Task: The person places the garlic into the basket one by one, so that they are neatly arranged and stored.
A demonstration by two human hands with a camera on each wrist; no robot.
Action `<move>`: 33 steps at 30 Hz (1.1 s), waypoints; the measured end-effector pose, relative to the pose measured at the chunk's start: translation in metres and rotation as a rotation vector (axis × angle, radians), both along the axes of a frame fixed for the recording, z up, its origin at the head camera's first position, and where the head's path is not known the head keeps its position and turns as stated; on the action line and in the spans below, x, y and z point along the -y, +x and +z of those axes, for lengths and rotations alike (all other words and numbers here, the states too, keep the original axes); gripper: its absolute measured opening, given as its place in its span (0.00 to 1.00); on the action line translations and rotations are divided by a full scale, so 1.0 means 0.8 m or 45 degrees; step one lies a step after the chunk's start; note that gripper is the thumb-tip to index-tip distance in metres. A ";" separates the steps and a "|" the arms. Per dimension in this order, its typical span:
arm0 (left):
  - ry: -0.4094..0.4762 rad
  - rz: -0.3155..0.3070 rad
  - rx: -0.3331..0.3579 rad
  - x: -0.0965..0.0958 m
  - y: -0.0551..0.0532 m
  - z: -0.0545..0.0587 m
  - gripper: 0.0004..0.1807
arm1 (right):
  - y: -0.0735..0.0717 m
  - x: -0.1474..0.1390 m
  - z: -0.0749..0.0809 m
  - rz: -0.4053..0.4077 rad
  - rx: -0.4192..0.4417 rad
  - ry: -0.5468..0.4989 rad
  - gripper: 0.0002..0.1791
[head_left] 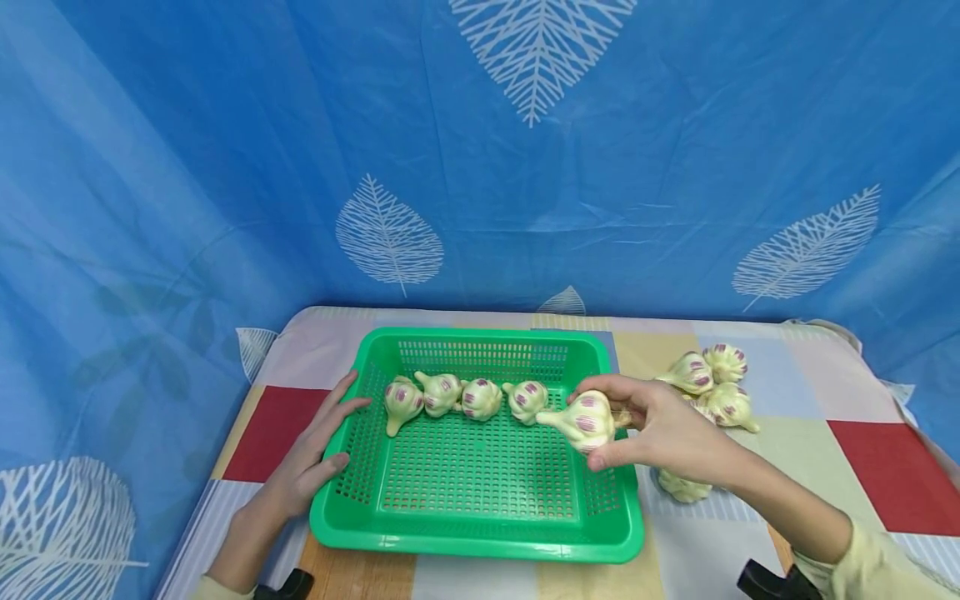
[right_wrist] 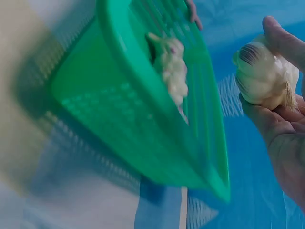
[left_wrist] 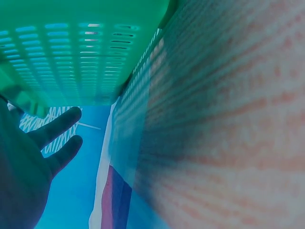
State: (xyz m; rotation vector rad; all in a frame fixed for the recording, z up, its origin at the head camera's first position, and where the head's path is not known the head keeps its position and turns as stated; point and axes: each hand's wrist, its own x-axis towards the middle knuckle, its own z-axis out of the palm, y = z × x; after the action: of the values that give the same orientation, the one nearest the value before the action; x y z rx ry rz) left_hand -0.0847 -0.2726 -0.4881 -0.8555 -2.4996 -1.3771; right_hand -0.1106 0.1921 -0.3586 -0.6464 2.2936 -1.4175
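Observation:
My right hand (head_left: 648,421) holds a garlic bulb (head_left: 587,422) between thumb and fingers, over the right side of a green plastic basket (head_left: 480,546). In the right wrist view the same garlic bulb (right_wrist: 267,74) shows its rootlets toward the palm. Inside the basket, several white-and-purple garlic bulbs (head_left: 480,400) lie in a row along the back half. My left hand (head_left: 311,454) rests at the basket's left rim with fingers spread. Two of its fingers (left_wrist: 59,129) look straight in the left wrist view, beside the slotted wall.
More garlic bulbs (head_left: 727,406) lie in a loose pile right of the basket, partly hidden by my right hand. One garlic bulb (head_left: 684,487) sits nearer the front. A checkered cloth (head_left: 795,475) covers the table; a blue leaf-print curtain (head_left: 600,208) hangs behind.

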 end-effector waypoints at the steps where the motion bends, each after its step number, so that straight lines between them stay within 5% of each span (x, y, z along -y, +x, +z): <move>1: -0.001 0.000 0.003 0.000 0.000 0.000 0.36 | -0.002 0.007 0.000 0.018 0.016 -0.005 0.37; 14: 0.008 0.001 -0.003 0.001 0.005 -0.005 0.35 | -0.029 0.092 0.002 0.216 -0.024 0.071 0.38; 20: -0.015 0.010 0.028 -0.002 0.002 -0.005 0.36 | -0.038 0.113 -0.001 0.222 -0.030 0.074 0.40; 33: -0.029 0.034 0.006 -0.001 0.004 -0.006 0.36 | -0.043 0.161 -0.048 0.335 -0.064 0.071 0.36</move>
State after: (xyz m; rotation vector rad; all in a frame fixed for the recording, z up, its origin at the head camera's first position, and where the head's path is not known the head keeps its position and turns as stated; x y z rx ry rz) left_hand -0.0817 -0.2718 -0.4927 -0.8214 -2.5255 -1.3459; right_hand -0.1450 0.0632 -0.3972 -0.9369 2.1807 -1.2229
